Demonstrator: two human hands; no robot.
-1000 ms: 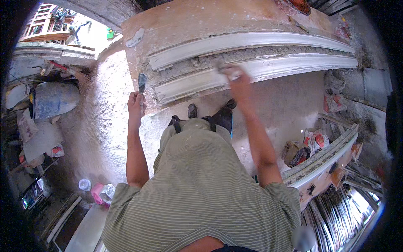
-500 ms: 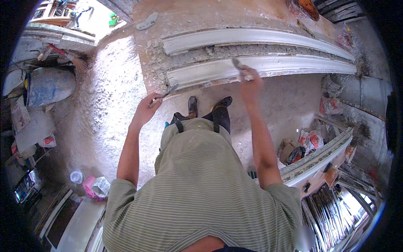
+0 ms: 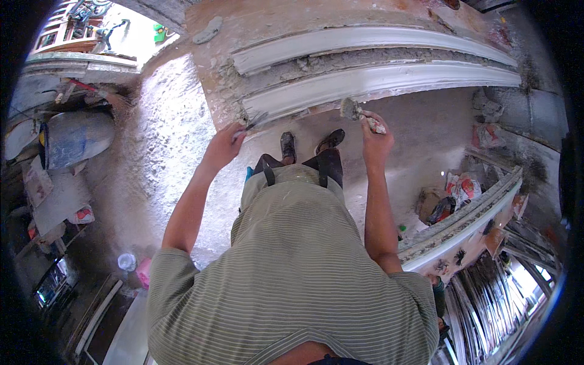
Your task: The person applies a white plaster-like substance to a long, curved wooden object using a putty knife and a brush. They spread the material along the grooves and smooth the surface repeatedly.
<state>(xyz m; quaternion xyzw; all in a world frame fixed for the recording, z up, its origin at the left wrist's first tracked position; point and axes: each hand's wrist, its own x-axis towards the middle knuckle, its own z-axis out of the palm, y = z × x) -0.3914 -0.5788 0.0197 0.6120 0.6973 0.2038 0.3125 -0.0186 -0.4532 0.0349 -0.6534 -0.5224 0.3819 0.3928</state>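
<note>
Right hand is gripping a brush; left hand is pinching a slim tool, its handle mostly hiding.

passable: between brush and spatula, above shoes | in the way: nearer white moulding, ahead

1 left hand and 1 right hand are showing near frame ctr, i.e. 2 total. 2 tools are being held: 1 spatula and 1 brush. Upper ctr, 2 white mouldings are lying on 1 board. 2 dark shoes are showing approx mid-frame. 1 blue drum is sitting far L, 1 whitish tub plus 1 pink item lower L; 1 white-faced strip is running thru lower R.
</note>
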